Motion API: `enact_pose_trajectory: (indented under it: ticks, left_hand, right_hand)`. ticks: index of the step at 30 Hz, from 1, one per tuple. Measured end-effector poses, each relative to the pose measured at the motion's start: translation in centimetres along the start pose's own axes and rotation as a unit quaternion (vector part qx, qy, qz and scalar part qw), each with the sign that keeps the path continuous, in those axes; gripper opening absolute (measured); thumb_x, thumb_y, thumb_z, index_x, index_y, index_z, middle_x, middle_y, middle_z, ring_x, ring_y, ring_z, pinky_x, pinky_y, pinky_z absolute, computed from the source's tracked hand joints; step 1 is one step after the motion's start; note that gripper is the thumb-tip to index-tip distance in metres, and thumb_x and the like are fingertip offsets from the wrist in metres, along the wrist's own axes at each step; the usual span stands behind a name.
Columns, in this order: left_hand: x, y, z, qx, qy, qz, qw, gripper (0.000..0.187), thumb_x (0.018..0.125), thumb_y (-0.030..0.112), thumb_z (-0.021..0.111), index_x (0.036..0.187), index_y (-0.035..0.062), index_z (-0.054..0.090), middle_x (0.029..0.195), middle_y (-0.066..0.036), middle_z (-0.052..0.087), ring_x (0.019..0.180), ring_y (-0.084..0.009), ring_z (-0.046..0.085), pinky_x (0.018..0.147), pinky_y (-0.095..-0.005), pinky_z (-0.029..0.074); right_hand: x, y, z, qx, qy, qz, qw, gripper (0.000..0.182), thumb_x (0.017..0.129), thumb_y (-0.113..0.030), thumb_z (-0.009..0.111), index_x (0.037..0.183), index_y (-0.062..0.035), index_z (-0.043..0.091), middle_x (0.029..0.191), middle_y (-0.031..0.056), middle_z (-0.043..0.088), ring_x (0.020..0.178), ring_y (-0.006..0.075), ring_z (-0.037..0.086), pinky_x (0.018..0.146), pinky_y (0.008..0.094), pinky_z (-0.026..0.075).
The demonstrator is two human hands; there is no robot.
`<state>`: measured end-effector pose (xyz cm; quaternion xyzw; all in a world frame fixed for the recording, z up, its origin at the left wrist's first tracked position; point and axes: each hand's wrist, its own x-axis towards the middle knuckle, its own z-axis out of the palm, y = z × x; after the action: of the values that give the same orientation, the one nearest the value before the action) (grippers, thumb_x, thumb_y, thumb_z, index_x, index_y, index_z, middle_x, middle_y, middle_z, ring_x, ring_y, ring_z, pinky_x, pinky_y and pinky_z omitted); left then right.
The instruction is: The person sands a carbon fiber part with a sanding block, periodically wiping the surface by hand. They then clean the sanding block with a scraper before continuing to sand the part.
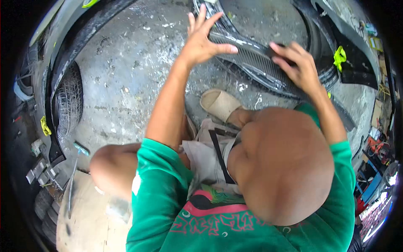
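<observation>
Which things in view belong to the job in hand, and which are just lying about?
Apparently in the job:
Black ribbed part
Left hand, spread at the part
Right hand, curled over its other end; grip unclear

Apparently just lying about:
Tyre
Long-handled tool
Wooden board

Green T-shirt (161, 185), pink lettering (211, 225); pale shorts (198, 157); beige slipper (218, 104)

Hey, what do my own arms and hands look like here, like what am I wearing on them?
Your left hand and right hand are ungloved, with no watch visible. Both forearms are bare below short green sleeves; the left one has a white patch.
</observation>
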<state>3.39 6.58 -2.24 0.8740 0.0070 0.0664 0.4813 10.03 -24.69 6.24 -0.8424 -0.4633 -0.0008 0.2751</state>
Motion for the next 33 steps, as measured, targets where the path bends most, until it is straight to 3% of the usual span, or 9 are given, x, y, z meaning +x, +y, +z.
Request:
enact_pose_trajectory:
  ticks: [2,3,6,7,8,10,14,19,33]
  left_hand:
    - [-0.9,0.1,0.6,-0.009,0.028,-0.025,0.999,0.132,0.054,0.059,0.100,0.163,0.0134,0.040,0.175,-0.026,0.008,0.161,-0.0461,0.000,0.129,-0.0574,0.014]
    - [-1.6,0.2,1.3,-0.011,0.063,-0.035,0.997,0.135,0.055,0.060,0.099,0.162,0.0058,0.038,0.173,-0.031,0.007,0.161,-0.0457,0.000,0.129,-0.0552,0.014]
    - [-3.0,0.4,2.8,-0.070,0.114,-0.097,0.986,0.145,0.053,0.070,0.095,0.166,0.0083,0.029,0.168,-0.042,0.005,0.160,-0.0481,0.010,0.128,-0.0526,0.022]
    - [-3.4,1.6,1.8,-0.147,0.088,-0.066,0.983,0.109,0.070,0.045,0.096,0.159,0.0067,0.044,0.171,-0.035,0.008,0.159,-0.0486,0.018,0.129,-0.0464,0.022]
    - [-3.3,1.5,1.7,-0.148,0.100,-0.065,0.982,0.109,0.070,0.045,0.096,0.159,0.0067,0.044,0.171,-0.035,0.008,0.159,-0.0486,0.018,0.129,-0.0464,0.022]
    - [-3.1,1.4,2.2,-0.156,0.080,-0.143,0.974,0.136,0.057,0.060,0.099,0.166,0.0134,0.033,0.166,-0.043,0.010,0.159,-0.0434,0.019,0.127,-0.0451,0.026]
    - [-2.9,0.9,2.9,-0.125,0.078,-0.155,0.977,0.134,0.059,0.065,0.096,0.166,0.0172,0.032,0.165,-0.046,0.007,0.156,-0.0482,0.024,0.124,-0.0454,0.032]
    - [-3.1,1.1,3.3,-0.115,0.077,-0.150,0.979,0.132,0.064,0.072,0.089,0.168,0.0183,0.028,0.164,-0.047,0.006,0.155,-0.0528,0.023,0.123,-0.0470,0.033]
    - [-2.8,1.8,3.4,-0.145,0.093,-0.158,0.972,0.126,0.069,0.063,0.091,0.168,0.0175,0.027,0.165,-0.047,0.004,0.158,-0.0541,0.012,0.126,-0.0479,0.028]
  right_hand:
    - [-0.7,-0.1,-0.1,0.005,-0.018,0.045,0.999,0.052,0.085,-0.009,0.082,0.134,-0.0211,0.073,0.093,0.0106,0.066,0.086,0.0310,0.068,0.077,0.0395,0.055]
    - [0.9,-1.0,0.4,-0.005,-0.007,0.025,1.000,0.050,0.086,-0.012,0.082,0.134,-0.0218,0.073,0.094,0.0105,0.067,0.089,0.0314,0.069,0.079,0.0384,0.056]
    - [7.7,-3.2,5.0,-0.010,0.041,-0.040,0.998,0.041,0.090,-0.020,0.079,0.131,-0.0219,0.074,0.102,0.0082,0.071,0.093,0.0330,0.069,0.082,0.0403,0.056]
    - [10.0,-4.0,6.5,-0.007,0.072,-0.081,0.994,0.040,0.092,-0.019,0.078,0.132,-0.0188,0.074,0.102,0.0110,0.071,0.093,0.0336,0.070,0.082,0.0410,0.055]
    - [10.6,-6.1,6.2,-0.007,0.044,-0.003,0.999,0.032,0.085,-0.015,0.080,0.116,-0.0113,0.075,0.094,0.0163,0.065,0.084,0.0398,0.066,0.073,0.0448,0.054]
    - [10.5,-3.6,6.4,-0.020,0.014,-0.067,0.997,0.042,0.090,-0.019,0.080,0.131,-0.0216,0.074,0.104,0.0084,0.072,0.094,0.0320,0.070,0.082,0.0396,0.057]
    - [4.5,-2.5,2.7,0.003,0.001,0.007,1.000,0.041,0.087,-0.014,0.082,0.128,-0.0165,0.077,0.100,0.0111,0.074,0.092,0.0286,0.073,0.082,0.0366,0.057]
    - [10.9,-4.1,6.7,-0.031,0.042,0.006,0.999,0.041,0.085,-0.016,0.084,0.126,-0.0160,0.076,0.102,0.0107,0.074,0.092,0.0314,0.072,0.083,0.0389,0.057]
    - [13.0,-4.5,7.6,-0.018,0.027,-0.030,0.999,0.043,0.084,-0.013,0.084,0.127,-0.0155,0.076,0.104,0.0097,0.074,0.093,0.0300,0.073,0.083,0.0373,0.057]
